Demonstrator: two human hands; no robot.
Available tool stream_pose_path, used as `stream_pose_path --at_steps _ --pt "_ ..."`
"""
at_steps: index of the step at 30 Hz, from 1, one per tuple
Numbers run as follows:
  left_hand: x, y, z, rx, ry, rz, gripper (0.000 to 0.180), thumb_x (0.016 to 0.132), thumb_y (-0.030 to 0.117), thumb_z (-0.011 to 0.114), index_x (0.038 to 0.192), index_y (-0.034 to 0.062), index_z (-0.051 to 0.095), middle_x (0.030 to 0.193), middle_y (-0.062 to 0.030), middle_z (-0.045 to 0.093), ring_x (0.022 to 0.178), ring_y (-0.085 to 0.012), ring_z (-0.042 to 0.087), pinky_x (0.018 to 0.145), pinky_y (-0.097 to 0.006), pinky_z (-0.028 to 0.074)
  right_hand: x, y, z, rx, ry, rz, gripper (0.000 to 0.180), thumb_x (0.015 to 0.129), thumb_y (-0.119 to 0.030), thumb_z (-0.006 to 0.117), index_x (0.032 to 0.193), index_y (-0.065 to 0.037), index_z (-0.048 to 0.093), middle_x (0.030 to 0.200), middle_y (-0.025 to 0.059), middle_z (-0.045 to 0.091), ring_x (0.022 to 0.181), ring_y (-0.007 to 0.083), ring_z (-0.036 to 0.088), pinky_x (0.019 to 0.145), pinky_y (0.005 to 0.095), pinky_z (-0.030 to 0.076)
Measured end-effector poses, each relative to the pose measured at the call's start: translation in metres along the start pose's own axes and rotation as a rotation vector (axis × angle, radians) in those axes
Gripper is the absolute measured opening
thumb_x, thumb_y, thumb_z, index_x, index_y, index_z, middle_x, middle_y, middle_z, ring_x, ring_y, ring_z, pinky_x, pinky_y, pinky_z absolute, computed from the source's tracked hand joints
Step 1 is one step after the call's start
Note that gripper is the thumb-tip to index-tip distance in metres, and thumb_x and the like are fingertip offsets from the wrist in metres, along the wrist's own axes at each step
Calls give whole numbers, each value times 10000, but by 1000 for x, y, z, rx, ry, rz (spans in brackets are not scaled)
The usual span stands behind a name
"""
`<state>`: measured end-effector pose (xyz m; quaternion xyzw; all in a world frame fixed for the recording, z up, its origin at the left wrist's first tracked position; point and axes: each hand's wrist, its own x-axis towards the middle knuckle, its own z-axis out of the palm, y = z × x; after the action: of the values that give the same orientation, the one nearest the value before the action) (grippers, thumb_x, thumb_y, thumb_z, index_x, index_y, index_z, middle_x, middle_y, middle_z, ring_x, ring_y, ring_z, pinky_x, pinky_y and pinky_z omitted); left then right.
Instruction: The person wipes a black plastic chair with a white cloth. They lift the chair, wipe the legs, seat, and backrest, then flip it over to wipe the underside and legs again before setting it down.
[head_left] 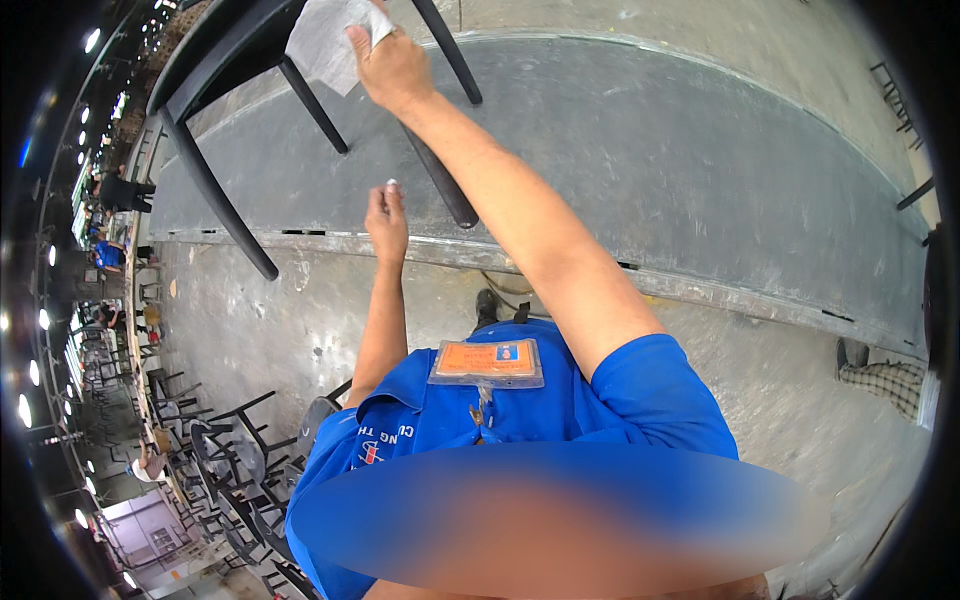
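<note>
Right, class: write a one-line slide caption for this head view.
Right hand presses a white cloth against a black chair while the left hand pinches something small and white.

Furniture workshop floor: rows of black chairs (225, 460)

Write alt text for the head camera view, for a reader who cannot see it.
The person's right hand presses a white cloth against a black chair standing on a grey platform, while the left hand pinches a small white object below it. A blue shirt with an orange badge fills the foreground; stacked dark chairs sit at lower left.
</note>
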<state>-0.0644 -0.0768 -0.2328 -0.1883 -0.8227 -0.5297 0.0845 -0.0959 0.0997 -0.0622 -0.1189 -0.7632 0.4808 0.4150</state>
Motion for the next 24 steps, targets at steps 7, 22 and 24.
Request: stream_pose_path --at_steps 7,22,24 --pt "-19 -70 -23 305 -336 133 210 892 226 563 945 26 595 1109 -135 599 999 -336 553 826 -409 453 43 24 27 -228 22 -97 536 970 -428 295 1089 38 532 841 268 619 804 435 604 736 488 478" --pt "199 -175 37 422 -552 600 226 888 228 547 936 13 597 1393 -89 380 1158 -308 446 908 -426 432 78 16 25 -196 115 -2 544 990 -374 346 1291 73 420 1310 190 471 1233 261 426 1044 327 294" --pt "235 -165 68 460 -578 690 252 904 238 525 964 4 593 1429 -79 335 1225 -319 402 940 -448 415 79 11 29 -246 127 -11 562 986 -399 336 1301 60 414 1329 182 456 1255 256 402 1046 328 287"
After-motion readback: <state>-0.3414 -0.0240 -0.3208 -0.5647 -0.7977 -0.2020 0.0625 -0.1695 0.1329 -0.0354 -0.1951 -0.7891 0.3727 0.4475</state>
